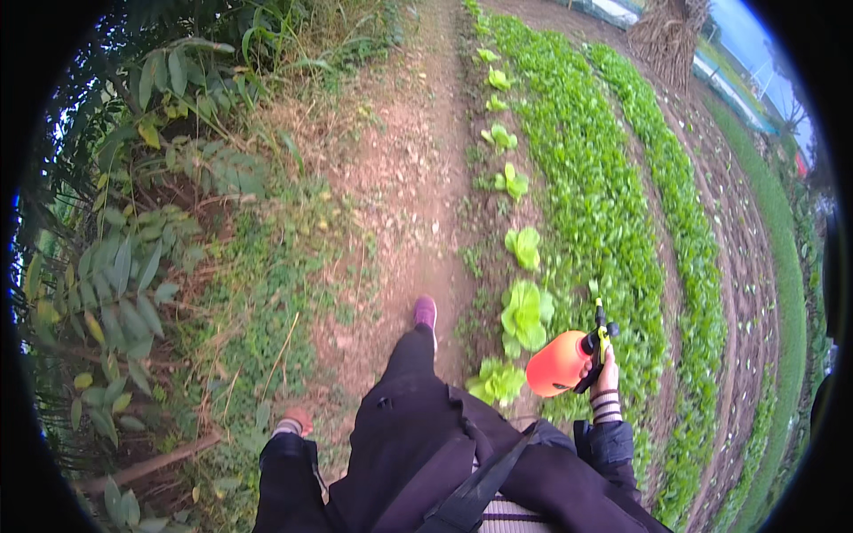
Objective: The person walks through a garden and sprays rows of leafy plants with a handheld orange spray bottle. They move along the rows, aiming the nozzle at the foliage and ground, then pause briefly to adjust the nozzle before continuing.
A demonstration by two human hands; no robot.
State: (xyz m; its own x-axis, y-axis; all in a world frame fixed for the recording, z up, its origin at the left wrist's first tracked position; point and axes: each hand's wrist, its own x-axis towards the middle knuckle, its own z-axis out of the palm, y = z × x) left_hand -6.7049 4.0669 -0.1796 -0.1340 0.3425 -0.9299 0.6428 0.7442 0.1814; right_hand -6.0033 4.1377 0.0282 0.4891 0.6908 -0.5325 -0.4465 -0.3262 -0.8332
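My right hand [608, 373] is wrapped round the black handle of an orange pump sprayer [558, 364], with a black and yellow-green spray head. The sprayer is held out to the right, and its nozzle points ahead over the leafy green bed. My left hand [298, 419] hangs low at my left side, over the weedy edge of the path; its fingers are too small and blurred to make out. Nearest the sprayer are pale green lettuces [526, 313], part of a single row running away from me along the path.
A dirt path [410, 186] runs ahead, with my purple shoe [426, 313] on it. Dense shrubs [124, 284] and dry grass line the left. Beds of low greens [591, 169] lie to the right, and a bundle of dry stalks [668, 40] stands at the far right.
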